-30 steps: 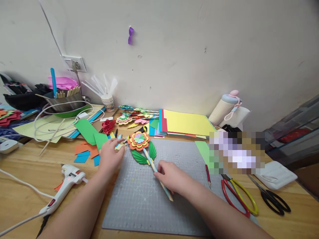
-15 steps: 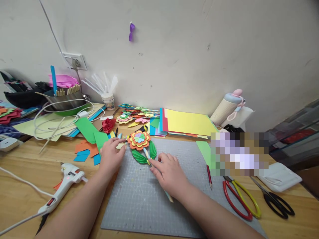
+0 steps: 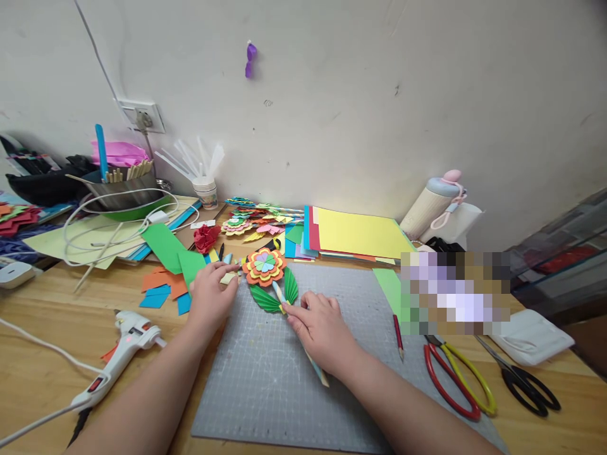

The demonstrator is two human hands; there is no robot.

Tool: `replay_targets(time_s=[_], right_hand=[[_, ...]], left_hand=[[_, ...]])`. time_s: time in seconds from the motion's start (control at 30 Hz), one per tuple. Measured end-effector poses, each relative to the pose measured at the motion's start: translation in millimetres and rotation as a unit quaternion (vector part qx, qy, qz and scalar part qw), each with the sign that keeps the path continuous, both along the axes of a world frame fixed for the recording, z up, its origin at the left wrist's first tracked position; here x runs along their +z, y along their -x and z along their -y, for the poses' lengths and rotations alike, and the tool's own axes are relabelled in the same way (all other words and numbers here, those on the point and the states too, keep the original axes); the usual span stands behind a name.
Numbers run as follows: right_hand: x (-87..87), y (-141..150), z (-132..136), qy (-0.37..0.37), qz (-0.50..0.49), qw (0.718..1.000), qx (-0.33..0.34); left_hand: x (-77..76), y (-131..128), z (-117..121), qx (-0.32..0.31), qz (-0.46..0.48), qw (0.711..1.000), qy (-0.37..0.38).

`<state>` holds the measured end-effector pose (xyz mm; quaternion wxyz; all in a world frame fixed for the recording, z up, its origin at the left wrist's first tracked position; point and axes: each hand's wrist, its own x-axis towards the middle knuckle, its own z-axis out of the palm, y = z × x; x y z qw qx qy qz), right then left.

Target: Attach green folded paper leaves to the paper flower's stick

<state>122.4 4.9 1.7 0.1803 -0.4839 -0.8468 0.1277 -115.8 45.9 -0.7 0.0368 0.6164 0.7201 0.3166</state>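
Observation:
A paper flower [image 3: 266,267] lies on the grey cutting mat [image 3: 256,392]. Its layered petals are orange and yellow around a multicoloured centre. Two pleated green leaves [image 3: 265,299] flank the pale striped stem [image 3: 279,292]. My right hand [image 3: 325,328] is closed on the stem just below the leaves, index finger and thumb against it; the stem's lower end shows beneath the palm. At the flower's left edge, my left hand [image 3: 213,294] has its fingers stretched out, thumb apart, with the index fingertip at the petals. Whether that fingertip presses on them I cannot tell.
A white glue gun [image 3: 126,354] lies at left. Green paper [image 3: 165,248], orange and blue scraps sit behind my left hand. Coloured sheets [image 3: 360,235] are stacked at the back. On the right are a red pencil [image 3: 398,338], red-and-yellow-handled scissors [image 3: 450,382] and black scissors [image 3: 526,385].
Almost nothing differs. My right hand has shifted very slightly on the stem, and a little more of the stem's lower end shows. The left hand and flower stay in place.

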Motion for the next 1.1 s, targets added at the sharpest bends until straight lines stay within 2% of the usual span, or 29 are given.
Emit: replay_targets(time_s=[0.33,0.63,0.9,1.1], right_hand=[[-4.1,-0.4,-0.9,0.009,-0.028,1.000,0.010],[-6.9,0.2,0.3,0.012,-0.017,1.000,0.008],[-11.1,1.3,1.4,0.026,-0.014,0.999,0.019],[-11.2,2.7,1.2,0.053,-0.019,0.998,0.033]], left_hand=[[-3.6,1.3,-1.7,0.000,-0.019,1.000,-0.003],[-9.4,-4.4,-3.1,-0.032,-0.041,0.999,0.014],[-14.0,-11.3,-4.5,0.008,-0.056,0.997,0.052],[-16.0,-12.7,-5.1,-0.008,-0.056,0.997,0.048]])
